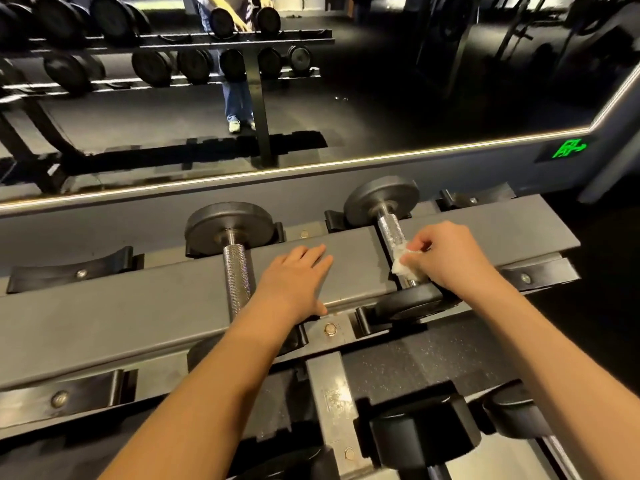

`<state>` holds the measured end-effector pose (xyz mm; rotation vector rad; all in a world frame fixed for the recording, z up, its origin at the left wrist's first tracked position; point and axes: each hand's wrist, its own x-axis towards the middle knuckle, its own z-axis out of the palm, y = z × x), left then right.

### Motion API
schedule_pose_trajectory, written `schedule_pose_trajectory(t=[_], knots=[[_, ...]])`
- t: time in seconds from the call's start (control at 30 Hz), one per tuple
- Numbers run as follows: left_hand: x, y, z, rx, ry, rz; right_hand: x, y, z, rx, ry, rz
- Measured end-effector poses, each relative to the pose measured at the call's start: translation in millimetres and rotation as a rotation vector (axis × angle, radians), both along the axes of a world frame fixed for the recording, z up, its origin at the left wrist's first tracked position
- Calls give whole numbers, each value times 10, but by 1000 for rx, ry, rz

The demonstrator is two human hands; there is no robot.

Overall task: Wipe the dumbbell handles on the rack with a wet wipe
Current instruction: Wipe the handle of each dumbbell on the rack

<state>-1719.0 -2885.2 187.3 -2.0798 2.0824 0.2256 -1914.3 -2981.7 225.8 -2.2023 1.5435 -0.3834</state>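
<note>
Down low, close by, a black weight (422, 434) sits on the bottom shelf. Higher up, the left hand (298, 282) lies flat on the gray rack (138, 306), fingers straight, holding nothing. It is just beside the left dumbbell (237, 275). The right hand (446, 254) pinches a white wipe (403, 263) and presses it on the near end of the right dumbbell's handle (393, 233). Behind the rack is a big mirror (381, 81).
</note>
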Motion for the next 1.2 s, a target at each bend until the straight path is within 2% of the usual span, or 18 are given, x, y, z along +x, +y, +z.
schedule_pose_trajectory(t=[0.1, 0.2, 0.3, 0.5, 0.57, 0.73, 0.8, 0.97, 1.2], knots=[[8, -15, -19, -10, -4, 1, 22, 7, -17, 14, -4, -3], [21, -12, -27, -9, -1, 4, 242, -132, -51, -84, -159, -67], [22, -9, -26, -22, 0, 6, 366, -243, -38, -92, -240, -102], [29, -24, -59, -7, 31, 22, 61, 12, -27, -48, 21, 53], [35, -31, -64, 0, 47, 30, 76, -8, -19, -76, -20, 38], [34, -50, -68, 18, 49, 32, 317, -236, -7, -112, -258, -59], [40, -54, -72, 21, 56, 35, 336, -252, -16, -107, -248, -90], [41, -65, -92, 15, 69, 46, 110, -19, -13, -29, -17, -67], [28, -55, -75, 17, 85, 59, 370, -178, 18, -90, -211, -115]])
